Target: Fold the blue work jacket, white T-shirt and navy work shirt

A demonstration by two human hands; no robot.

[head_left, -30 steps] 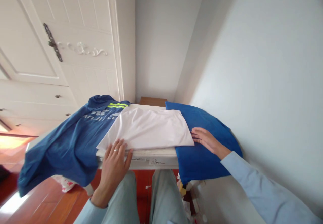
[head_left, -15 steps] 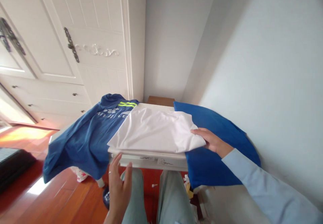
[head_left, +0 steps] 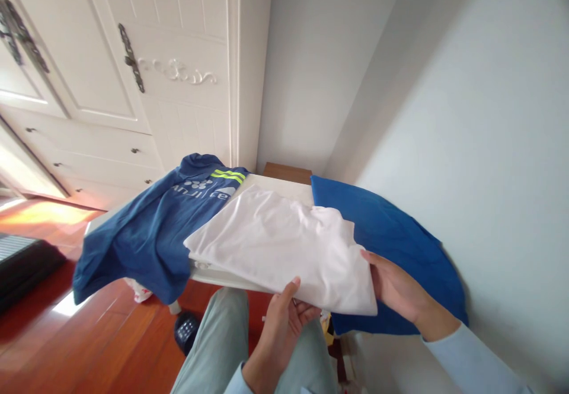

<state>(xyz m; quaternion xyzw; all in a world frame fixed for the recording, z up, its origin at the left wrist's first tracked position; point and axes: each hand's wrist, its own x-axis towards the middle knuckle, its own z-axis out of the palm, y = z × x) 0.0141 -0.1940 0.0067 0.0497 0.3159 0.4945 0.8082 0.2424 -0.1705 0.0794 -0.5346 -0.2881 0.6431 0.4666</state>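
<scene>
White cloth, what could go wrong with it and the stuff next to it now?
The white cloth hangs past the near edge of the table, so it might slide down if the left hand and right hand let go. It looks rumpled near the right hand, so creases could stay. The blue shirt droops off too; a bump might drop it onto the floor.

the white cloth (head_left: 284, 240) hides fingers of the right hand (head_left: 395, 287); the bottom edge crops the trousers (head_left: 217, 335).
</scene>
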